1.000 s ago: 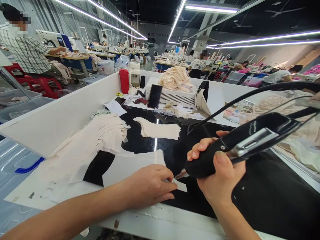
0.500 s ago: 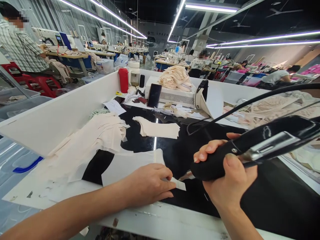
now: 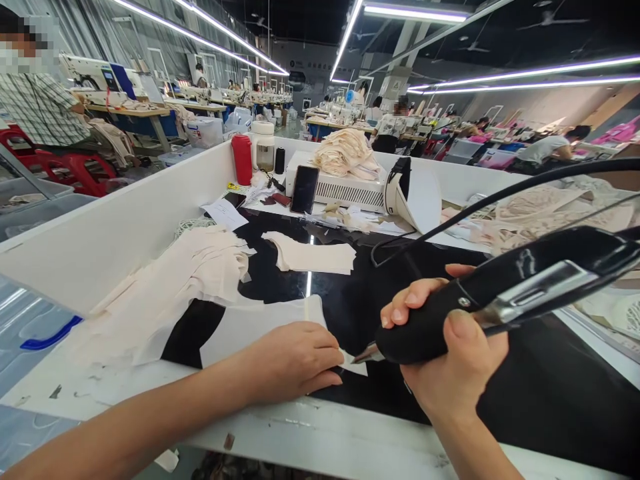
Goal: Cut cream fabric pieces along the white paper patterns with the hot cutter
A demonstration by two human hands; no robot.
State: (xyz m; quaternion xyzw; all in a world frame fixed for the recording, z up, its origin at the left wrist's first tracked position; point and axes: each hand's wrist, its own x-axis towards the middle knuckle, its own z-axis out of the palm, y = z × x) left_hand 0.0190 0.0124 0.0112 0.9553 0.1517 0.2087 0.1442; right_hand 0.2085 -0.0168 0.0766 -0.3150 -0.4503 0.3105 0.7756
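Right hand [image 3: 457, 363], cutter [image 3: 500, 293] shifted right; bin [image 3: 207, 133] label seemingly red, unreadable.

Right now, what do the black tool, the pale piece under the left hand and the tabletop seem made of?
Black tool: likely glossy plastic, bright metal strip.
Pale piece: thin matte fabric or paper, lying flat.
Tabletop: glossy black, perhaps glass; shows mirror reflections.

Fabric pieces [image 3: 210, 267] on black worktable [image 3: 540, 393]

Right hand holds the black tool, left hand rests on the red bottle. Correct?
No. In the head view the left hand rests on the white fabric piece; the red bottle stands far off at the back. The right hand does hold the black tool.
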